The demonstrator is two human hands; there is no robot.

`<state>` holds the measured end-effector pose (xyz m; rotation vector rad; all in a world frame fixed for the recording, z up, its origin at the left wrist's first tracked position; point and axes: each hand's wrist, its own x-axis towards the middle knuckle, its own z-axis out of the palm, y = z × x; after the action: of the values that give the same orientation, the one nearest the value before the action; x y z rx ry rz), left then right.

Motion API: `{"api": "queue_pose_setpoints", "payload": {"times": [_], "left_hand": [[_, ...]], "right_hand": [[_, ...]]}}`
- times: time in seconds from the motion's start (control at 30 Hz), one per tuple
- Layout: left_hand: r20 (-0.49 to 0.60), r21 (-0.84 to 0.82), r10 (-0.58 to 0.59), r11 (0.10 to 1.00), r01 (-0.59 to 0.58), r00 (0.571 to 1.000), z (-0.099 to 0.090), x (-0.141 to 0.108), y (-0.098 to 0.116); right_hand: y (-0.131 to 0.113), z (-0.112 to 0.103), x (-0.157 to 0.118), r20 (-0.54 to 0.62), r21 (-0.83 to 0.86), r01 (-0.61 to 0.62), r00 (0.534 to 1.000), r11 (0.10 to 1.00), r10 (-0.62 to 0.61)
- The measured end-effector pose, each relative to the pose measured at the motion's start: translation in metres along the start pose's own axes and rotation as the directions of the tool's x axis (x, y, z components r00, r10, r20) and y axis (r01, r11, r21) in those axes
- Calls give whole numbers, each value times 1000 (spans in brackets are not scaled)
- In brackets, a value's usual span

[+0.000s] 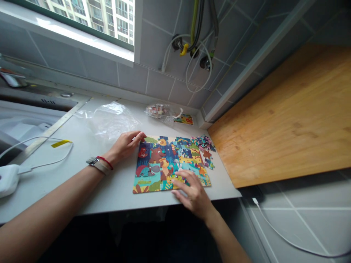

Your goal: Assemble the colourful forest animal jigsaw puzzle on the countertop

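Note:
A colourful jigsaw puzzle with cartoon animals lies on the white countertop, mostly assembled, with gaps toward its upper edge. My left hand rests at the puzzle's upper left corner, fingers stretched and lightly bent, fingertips against the edge. Over the lower right part of the puzzle is my right hand, its fingers spread and touching or hovering just above the pieces; I cannot tell which. Nothing shows in its grip. Loose puzzle pieces are heaped along the puzzle's right side.
Behind the puzzle lie a clear bag with pieces, a small picture card and a crumpled plastic bag. A wooden board borders the right. At left are a white charger with cable and a sink.

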<state>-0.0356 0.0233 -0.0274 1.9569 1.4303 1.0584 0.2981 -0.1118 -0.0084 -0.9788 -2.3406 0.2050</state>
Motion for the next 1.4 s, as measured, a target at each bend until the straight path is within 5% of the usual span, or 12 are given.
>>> {"api": "queue_pose_setpoints", "payload": {"times": [0.07, 0.17, 0.27, 0.33, 0.4, 0.67, 0.97, 1.4], "left_hand": [[-3, -9, -21, 1000, 21, 1000, 1, 0, 0], [-11, -38, -72, 997, 72, 997, 1, 1, 2], [-29, -95, -120, 989, 117, 992, 1, 1, 2], [-39, -150, -147, 979, 139, 988, 1, 1, 1], [-44, -197, -161, 969, 149, 986, 2, 1, 0], [-45, -254, -174, 954, 157, 984, 0, 2, 5], [-27, -257, -160, 955, 148, 987, 0, 3, 8], [-37, -256, -157, 956, 143, 987, 0, 3, 6]], "right_hand": [[28, -23, 5, -117, -28, -110, 987, 994, 106], [85, -57, 13, -249, -79, -381, 902, 921, 352], [141, -80, 26, -97, -253, -584, 808, 771, 581], [170, -85, 40, 98, -362, -601, 736, 713, 670], [191, -84, 57, 158, -362, -606, 709, 708, 687], [227, -76, 122, 286, -394, -651, 585, 649, 759], [246, -84, 136, 330, -488, -719, 372, 494, 867], [236, -105, 144, 216, -509, -695, 468, 508, 857]]}}
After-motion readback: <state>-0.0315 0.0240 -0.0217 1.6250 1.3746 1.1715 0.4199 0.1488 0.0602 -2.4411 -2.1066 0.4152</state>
